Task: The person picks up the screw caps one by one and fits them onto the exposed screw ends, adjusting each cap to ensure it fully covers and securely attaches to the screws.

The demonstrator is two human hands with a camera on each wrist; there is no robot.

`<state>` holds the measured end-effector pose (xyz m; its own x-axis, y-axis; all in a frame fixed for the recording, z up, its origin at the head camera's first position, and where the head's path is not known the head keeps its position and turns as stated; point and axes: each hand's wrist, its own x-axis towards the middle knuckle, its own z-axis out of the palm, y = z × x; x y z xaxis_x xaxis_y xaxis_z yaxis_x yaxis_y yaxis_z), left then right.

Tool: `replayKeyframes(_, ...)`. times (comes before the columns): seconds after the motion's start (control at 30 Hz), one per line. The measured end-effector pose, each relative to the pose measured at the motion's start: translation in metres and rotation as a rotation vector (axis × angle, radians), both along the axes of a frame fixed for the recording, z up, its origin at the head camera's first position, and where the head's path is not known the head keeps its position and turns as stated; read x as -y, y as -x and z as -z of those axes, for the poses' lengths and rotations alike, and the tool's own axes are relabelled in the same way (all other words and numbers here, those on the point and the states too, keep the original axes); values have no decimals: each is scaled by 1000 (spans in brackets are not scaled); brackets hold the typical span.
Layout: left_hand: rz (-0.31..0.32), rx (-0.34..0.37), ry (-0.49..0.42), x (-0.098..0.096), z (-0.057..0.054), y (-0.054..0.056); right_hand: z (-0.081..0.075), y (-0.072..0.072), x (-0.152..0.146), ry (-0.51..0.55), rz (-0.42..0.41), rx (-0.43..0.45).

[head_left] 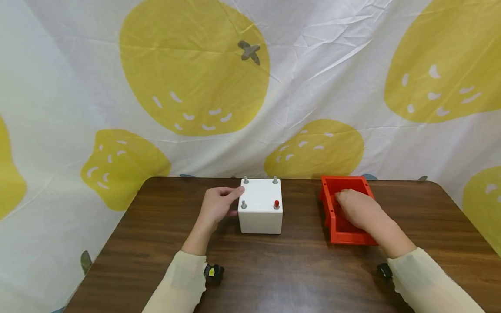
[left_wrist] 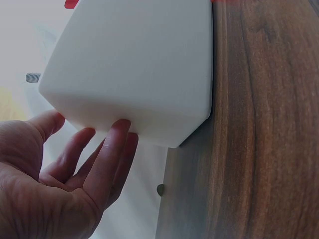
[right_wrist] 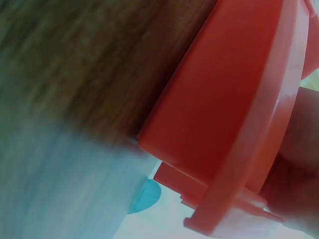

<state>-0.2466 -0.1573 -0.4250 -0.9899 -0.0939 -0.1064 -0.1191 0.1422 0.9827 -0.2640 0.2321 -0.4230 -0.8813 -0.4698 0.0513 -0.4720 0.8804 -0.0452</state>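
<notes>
A white block (head_left: 260, 198) stands on the table with upright threaded bolts at its top corners. The front-right bolt carries a red cap (head_left: 276, 203); the other bolts are bare metal. My left hand (head_left: 218, 203) rests on the block's left side, the thumb at the top edge. In the left wrist view, the fingers (left_wrist: 113, 154) of that hand are extended, their tips against the white side. My right hand (head_left: 358, 208) reaches down into a red plastic bin (head_left: 352, 238). Its fingertips are hidden, so whatever they touch inside cannot be seen.
The brown wooden table (head_left: 297, 269) ends at a back edge just behind the block and bin. Behind it hangs a white cloth (head_left: 305, 100) printed with yellow fruit. The bin's raised walls surround the right hand.
</notes>
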Motion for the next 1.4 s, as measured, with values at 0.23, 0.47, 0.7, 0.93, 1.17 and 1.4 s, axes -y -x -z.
replayKeyframes(0.23,1,-2,1,0,1,0,0,0,-1,34,-16,-6)
replayKeyframes(0.47,-4,4,7,0,1,0,-3,-3,-2,103,-28,-29)
replayKeyframes(0.7,-6,7,13,0,1,1,-6,-5,-5,127,-44,-69)
replayKeyframes(0.93,-5,10,21,0,1,1,-13,-7,-5,141,-18,-57)
replayKeyframes(1.17,-2,9,19,0,1,1,-17,-9,-6,180,-7,-77)
replayKeyframes(1.4,2,1,18,1,2,1,-23,-12,-4,300,-47,-107)
